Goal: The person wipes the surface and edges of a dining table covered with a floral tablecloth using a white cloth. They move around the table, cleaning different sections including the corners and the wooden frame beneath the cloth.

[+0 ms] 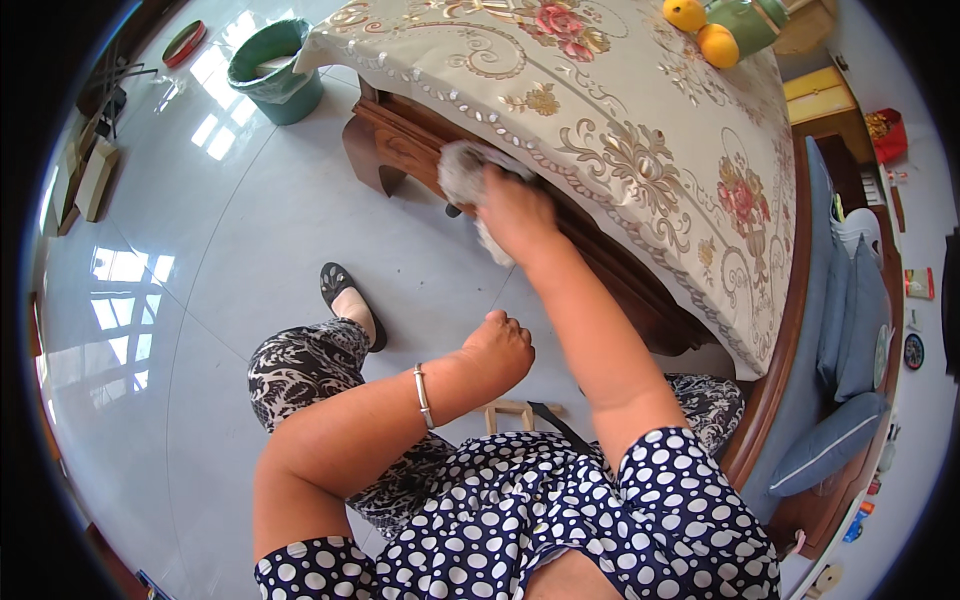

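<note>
Just above the centre of the frame, the right hand [515,212] clutches a grey rag [462,172] and presses it against the dark wooden edge of the table [400,135], right below the hem of the cream floral tablecloth [600,120]. The left hand [497,350] hangs lower, near mid-frame, curled into a loose fist with nothing in it, a silver bangle [423,396] on its wrist. A green bucket [275,75] stands on the tiled floor at the upper left, and two oranges [700,30] sit on the tabletop at the upper right.

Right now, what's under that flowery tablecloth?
Under the tablecloth a dark wooden table shows at its edge and carved leg. The right hand presses a grey cloth against that edge. The tabletop itself is covered, so it cannot be seen.
</note>
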Available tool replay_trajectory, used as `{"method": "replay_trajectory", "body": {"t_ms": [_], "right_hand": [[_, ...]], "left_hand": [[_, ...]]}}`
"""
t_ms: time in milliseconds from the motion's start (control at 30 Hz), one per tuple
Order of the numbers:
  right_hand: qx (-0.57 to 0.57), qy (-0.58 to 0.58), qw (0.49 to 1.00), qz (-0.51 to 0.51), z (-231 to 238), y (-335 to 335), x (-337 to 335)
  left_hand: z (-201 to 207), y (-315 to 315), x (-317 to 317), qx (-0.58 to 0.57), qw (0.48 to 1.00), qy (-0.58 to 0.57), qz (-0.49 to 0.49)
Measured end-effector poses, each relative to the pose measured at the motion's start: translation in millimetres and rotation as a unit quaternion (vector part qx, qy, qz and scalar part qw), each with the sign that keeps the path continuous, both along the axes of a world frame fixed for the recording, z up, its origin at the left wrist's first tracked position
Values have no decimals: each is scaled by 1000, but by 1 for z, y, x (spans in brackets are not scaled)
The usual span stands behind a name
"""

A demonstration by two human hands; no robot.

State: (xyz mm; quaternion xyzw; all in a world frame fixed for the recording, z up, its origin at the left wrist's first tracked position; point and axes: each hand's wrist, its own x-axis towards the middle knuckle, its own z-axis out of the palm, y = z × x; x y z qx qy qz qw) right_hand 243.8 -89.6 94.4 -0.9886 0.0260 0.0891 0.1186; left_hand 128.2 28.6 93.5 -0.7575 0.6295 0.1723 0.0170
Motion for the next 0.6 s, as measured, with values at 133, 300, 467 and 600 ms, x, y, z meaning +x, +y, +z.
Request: {"method": "replay_trajectory", "body": {"t_ms": [133, 300, 467, 600], "right_hand": [[-58, -17, 997, -57, -5, -72, -98], [-130, 39, 972, -191, -6, -152, -215], [-145, 11, 942, -302, -18, -210, -289], [-69, -129, 972, -181, -39, -198, -270]], "left_hand": [[-4, -2, -1, -18, 1000, -1, -17], [-9, 1, -3, -8, 999, -21, -22], [-9, -3, -5, 2, 999, -29, -36], [-9, -5, -6, 14, 999, -29, -43]]}}
